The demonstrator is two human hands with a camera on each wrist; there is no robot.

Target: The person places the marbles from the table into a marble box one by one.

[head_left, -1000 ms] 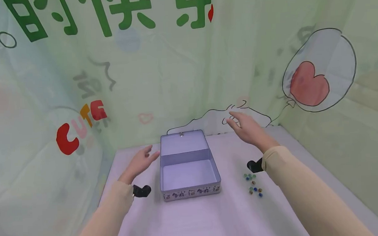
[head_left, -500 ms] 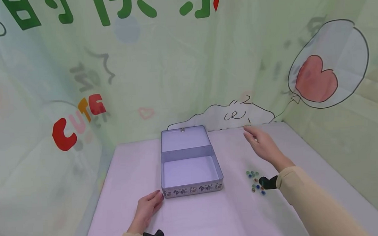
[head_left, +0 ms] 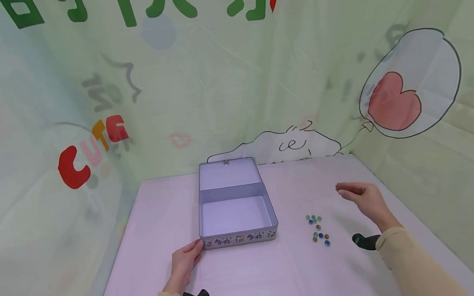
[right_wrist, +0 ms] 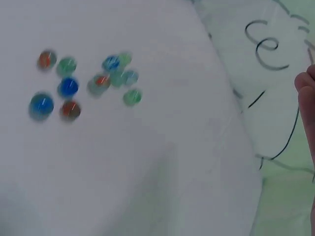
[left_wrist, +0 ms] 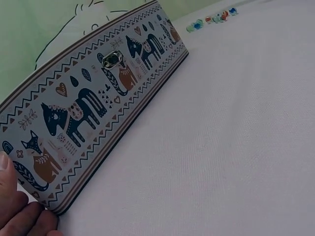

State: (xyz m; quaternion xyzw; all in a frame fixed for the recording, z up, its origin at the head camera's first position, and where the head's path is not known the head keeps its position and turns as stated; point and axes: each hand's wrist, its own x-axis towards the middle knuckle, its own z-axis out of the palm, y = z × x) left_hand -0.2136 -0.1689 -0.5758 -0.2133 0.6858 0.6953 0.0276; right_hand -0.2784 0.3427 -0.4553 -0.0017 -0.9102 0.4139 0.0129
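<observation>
A rectangular metal tin box (head_left: 240, 237) with animal figures on its outer wall stands on the table, its hinged lid (head_left: 230, 173) tilted back. My left hand (head_left: 184, 262) holds the box's front left corner. In the left wrist view the thumb (left_wrist: 6, 174) lies against the patterned front and the other fingers curl at the bottom corner. To the right of the box lie several glass marbles (head_left: 320, 235), blue, green and brown-orange. My right hand (head_left: 366, 201) hovers right of the marbles, fingers extended and close to the thumb. I see nothing held in it.
The white tabletop (head_left: 241, 274) surrounds the box and marbles. A pale green printed curtain (head_left: 227, 91) rises behind the table, with more of it along both sides. A small metal clasp (left_wrist: 112, 59) sticks out from the box front.
My left hand has come down from beside the box to its front left corner. My right hand has moved rightward and nearer, past the marbles, with its fingers drawing together.
</observation>
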